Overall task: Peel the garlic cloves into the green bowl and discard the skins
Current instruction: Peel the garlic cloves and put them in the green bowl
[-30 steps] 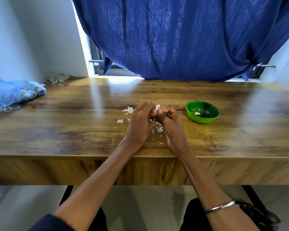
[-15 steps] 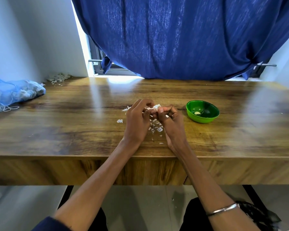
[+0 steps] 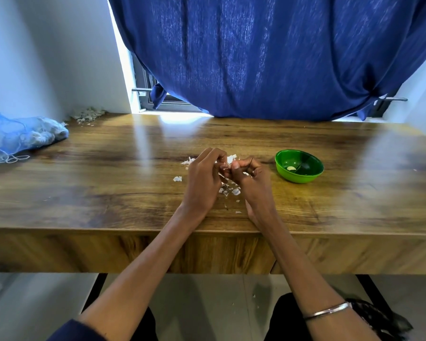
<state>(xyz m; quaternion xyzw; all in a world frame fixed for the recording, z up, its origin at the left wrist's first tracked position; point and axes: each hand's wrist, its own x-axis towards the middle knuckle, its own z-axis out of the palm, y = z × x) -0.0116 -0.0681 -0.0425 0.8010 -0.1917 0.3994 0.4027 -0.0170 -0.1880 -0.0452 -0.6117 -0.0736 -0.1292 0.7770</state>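
1. Head view: left hand [image 3: 202,179] and right hand [image 3: 250,179] meet fingertip to fingertip, both pinching a garlic clove [image 3: 225,167] that's mostly hidden, probably to peel it over the loose skins [image 3: 229,189] underneath.
2. Green bowl [image 3: 299,166] sits just right of the hands, handy for dropping; one peeled clove [image 3: 290,168] is inside.
3. Wooden table [image 3: 108,193], blue curtain [image 3: 268,57] at the far side, blue mesh bag [image 3: 25,135] far left.

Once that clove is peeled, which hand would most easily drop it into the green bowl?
Probably the right hand. The green bowl sits just to its right on the table, with nothing between. The left hand would have to cross over the right. Both pinch the clove now.
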